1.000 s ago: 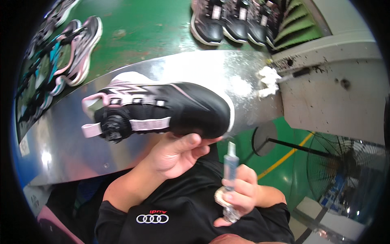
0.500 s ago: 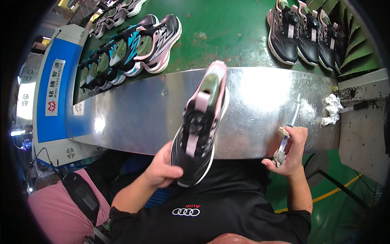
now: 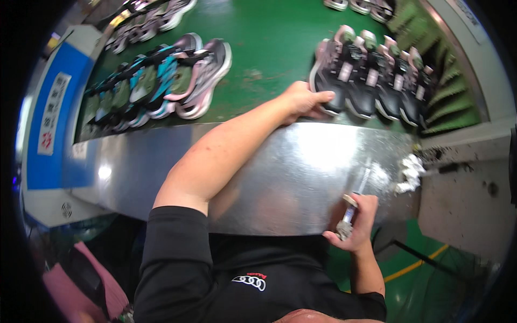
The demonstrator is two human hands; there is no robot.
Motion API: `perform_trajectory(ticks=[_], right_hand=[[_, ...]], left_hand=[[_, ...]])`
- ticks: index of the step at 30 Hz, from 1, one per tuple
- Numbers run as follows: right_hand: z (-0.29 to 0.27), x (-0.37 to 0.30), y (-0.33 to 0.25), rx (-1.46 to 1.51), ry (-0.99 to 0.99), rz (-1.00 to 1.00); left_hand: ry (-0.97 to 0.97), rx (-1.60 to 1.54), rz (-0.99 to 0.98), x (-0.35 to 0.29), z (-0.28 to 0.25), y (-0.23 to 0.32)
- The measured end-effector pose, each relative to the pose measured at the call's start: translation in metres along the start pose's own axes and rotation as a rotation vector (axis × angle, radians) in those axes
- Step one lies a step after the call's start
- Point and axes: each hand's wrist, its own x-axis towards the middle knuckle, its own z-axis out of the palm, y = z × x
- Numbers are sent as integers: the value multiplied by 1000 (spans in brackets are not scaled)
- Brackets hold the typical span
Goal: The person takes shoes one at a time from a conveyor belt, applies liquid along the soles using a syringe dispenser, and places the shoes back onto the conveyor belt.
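My left hand [image 3: 305,103] grips the toe of a black and pink sneaker [image 3: 326,72], thumb on top, at the left end of a row of matching shoes on the green surface. My left arm stretches across the metal ledge [image 3: 258,177]. Over the ledge's near edge, my right hand [image 3: 360,222] is closed round a slim syringe-like tool [image 3: 349,214]; its thin tip points away from me. Greyish crumpled material clings to the tool's near end. The picture is somewhat blurred, so the tool's exact kind is unclear.
Several black sneakers [image 3: 371,81] stand right of the held one, beside green hanging flaps [image 3: 452,91]. More sneakers [image 3: 161,81], some turquoise, line up on the left by a blue and white machine housing [image 3: 59,107]. Crumpled white tissue [image 3: 410,173] lies at the ledge's right end.
My left hand has carried the sneaker from in front of my body forward and right, to the row's left end. My right hand still holds the tool. The view has shifted a little.
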Motion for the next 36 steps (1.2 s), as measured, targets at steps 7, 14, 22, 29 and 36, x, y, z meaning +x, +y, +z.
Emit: perform_trajectory(ticks=[7, 14, 22, 29, 36], right_hand=[[-3, -6, 5, 30, 3, 49], [-7, 4, 2, 54, 12, 31], [-6, 1, -2, 22, 44, 23], [-15, 6, 0, 95, -1, 27], [-34, -6, -2, 167, -78, 131]], left_hand=[[163, 445, 343, -129, -66, 11], [821, 430, 527, -191, -171, -15], [641, 453, 632, -140, -162, 36], [492, 412, 481, -247, -103, 20], [394, 353, 471, -290, -40, -47]])
